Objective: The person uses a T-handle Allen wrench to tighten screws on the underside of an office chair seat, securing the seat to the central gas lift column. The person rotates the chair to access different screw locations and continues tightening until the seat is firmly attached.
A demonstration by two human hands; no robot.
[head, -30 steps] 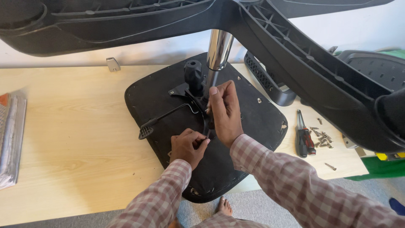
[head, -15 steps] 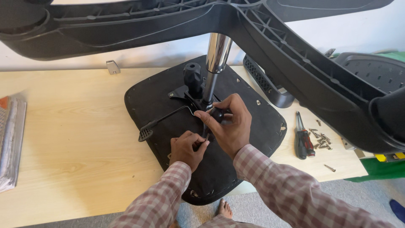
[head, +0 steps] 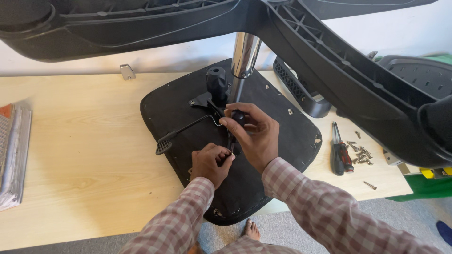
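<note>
An upturned black chair seat (head: 183, 108) lies on a light wooden table (head: 80, 155). A chrome gas column (head: 245, 54) rises from its mechanism plate to the black star base (head: 329, 56) overhead. My right hand (head: 254, 136) grips the dark handle of a screwdriver (head: 234, 127), held upright with its tip on the seat's underside. My left hand (head: 210, 162) pinches down beside the tip, apparently on a small screw that I cannot see. A black lever (head: 183, 131) sticks out to the left of both hands.
A second red and black screwdriver (head: 340, 155) and several loose screws (head: 360, 153) lie at the right. A black armrest part (head: 301, 94) lies behind the seat. A plastic-wrapped packet (head: 14, 160) sits at the left edge. A small metal bracket (head: 127, 71) stands by the wall.
My right hand has shifted from upright over the mechanism to a lower, sideways grip on the screwdriver handle. My left hand has stayed at the tool's tip.
</note>
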